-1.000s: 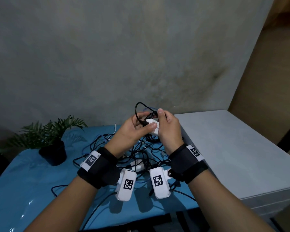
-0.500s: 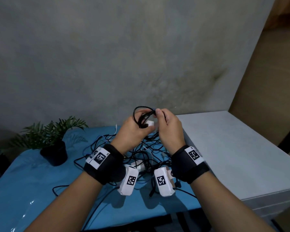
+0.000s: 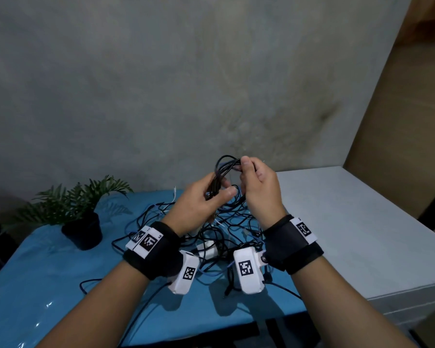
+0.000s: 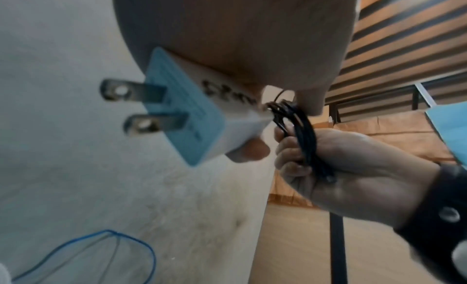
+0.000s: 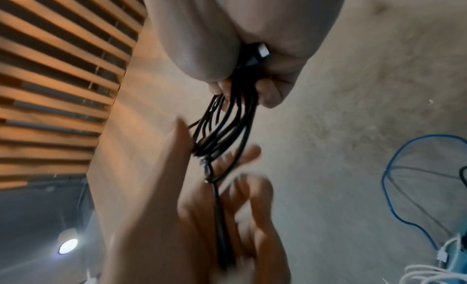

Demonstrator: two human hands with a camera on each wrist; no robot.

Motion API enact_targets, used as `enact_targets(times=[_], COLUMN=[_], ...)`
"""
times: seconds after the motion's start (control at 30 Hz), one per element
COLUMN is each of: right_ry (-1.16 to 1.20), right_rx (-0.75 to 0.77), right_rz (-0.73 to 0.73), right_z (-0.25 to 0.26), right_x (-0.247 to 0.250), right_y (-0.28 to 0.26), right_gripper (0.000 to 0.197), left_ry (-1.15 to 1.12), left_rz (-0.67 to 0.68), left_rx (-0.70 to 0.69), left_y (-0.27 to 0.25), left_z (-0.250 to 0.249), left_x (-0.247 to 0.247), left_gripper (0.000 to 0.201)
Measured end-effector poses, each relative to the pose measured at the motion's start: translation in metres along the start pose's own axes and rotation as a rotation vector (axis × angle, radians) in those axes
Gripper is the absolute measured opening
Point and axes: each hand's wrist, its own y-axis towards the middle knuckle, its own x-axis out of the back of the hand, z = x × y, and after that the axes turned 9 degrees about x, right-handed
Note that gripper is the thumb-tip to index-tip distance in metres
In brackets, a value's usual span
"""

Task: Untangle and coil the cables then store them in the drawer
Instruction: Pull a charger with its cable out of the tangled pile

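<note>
A small coil of black cable (image 3: 224, 169) is stretched between my two hands above the blue table (image 3: 48, 285). My right hand (image 3: 244, 163) pinches the coil's upper end, with the cable's USB plug (image 5: 261, 51) tucked against its palm. My left hand (image 3: 219, 194) holds the lower end. In the left wrist view it grips a white two-prong charger (image 4: 192, 116) joined to the black coil (image 4: 303, 132). A tangle of black, blue and white cables (image 3: 226, 229) lies on the table under the hands. No drawer shows.
A potted plant (image 3: 83, 212) stands at the table's back left. A pale grey cabinet top (image 3: 362, 222) adjoins the table on the right. A second white charger (image 3: 207, 248) lies in the tangle. The concrete wall is close behind.
The hands were pressed together around the charger; now they have come apart, the right hand lifting the coil's top and the left staying lower. The black loops are drawn out between them.
</note>
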Motion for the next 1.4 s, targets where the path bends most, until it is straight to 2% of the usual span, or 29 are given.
enact_targets(times=[0.07, 0.17, 0.3, 0.37, 0.47, 0.53, 0.63, 0.7, 0.9, 0.97, 1.03, 1.2, 1.27, 1.4], right_ry=[0.049, 0.064, 0.005, -0.038, -0.049, 0.004, 0.193, 0.291, 0.067, 0.024, -0.012, -0.261, -0.374, -0.402], right_rx=[-0.052, -0.069, -0.059, -0.026, -0.028, -0.057, -0.143, -0.232, -0.306, -0.323, -0.331, -0.312, -0.235, -0.154], right_rz=[-0.049, -0.050, 0.025, 0.072, 0.109, 0.158, 0.329, 0.432, 0.628, 0.601, 0.542, 0.406, 0.398, 0.383], right_z=[-0.001, -0.004, -0.008, -0.009, -0.005, 0.002, 0.009, 0.008, 0.016, 0.020, 0.022, 0.026, 0.025, 0.021], right_x=[0.011, 0.020, 0.010, 0.003, 0.001, 0.005, 0.016, 0.028, 0.052, 0.046, 0.035, 0.021, 0.019, 0.026], right_y=[0.007, 0.010, 0.002, -0.002, -0.005, -0.004, -0.003, -0.002, -0.005, -0.010, -0.016, -0.023, -0.023, -0.016], right_gripper=[0.036, 0.043, 0.038, 0.033, 0.032, 0.030, 0.026, 0.039, 0.055, 0.058, 0.051, 0.052, 0.043, 0.022], left_ry=[0.067, 0.064, -0.221, -0.331, -0.160, -0.047, 0.059, 0.108, 0.260, 0.296, 0.307, 0.429, 0.472, 0.488], left_rz=[-0.018, -0.078, 0.040, 0.065, -0.048, -0.140, -0.206, -0.225, -0.283, -0.291, -0.293, -0.319, -0.333, -0.329], left_rx=[-0.016, 0.085, 0.196, 0.177, 0.031, -0.031, -0.036, -0.027, 0.013, 0.017, 0.006, 0.001, 0.005, 0.010], left_y=[-0.006, -0.009, -0.003, 0.001, 0.006, 0.008, 0.011, 0.013, 0.015, 0.017, 0.017, 0.011, 0.010, 0.009], left_z=[0.007, 0.015, 0.001, -0.008, -0.010, -0.006, 0.001, 0.003, -0.005, -0.006, -0.009, -0.016, -0.016, -0.021], left_x=[0.004, 0.015, 0.010, 0.001, -0.012, -0.013, -0.007, 0.000, 0.022, 0.023, 0.018, 0.007, 0.006, 0.009], left_gripper=[0.051, 0.072, 0.064, 0.054, 0.026, 0.018, 0.018, 0.025, 0.023, 0.024, 0.023, 0.023, 0.026, 0.025])
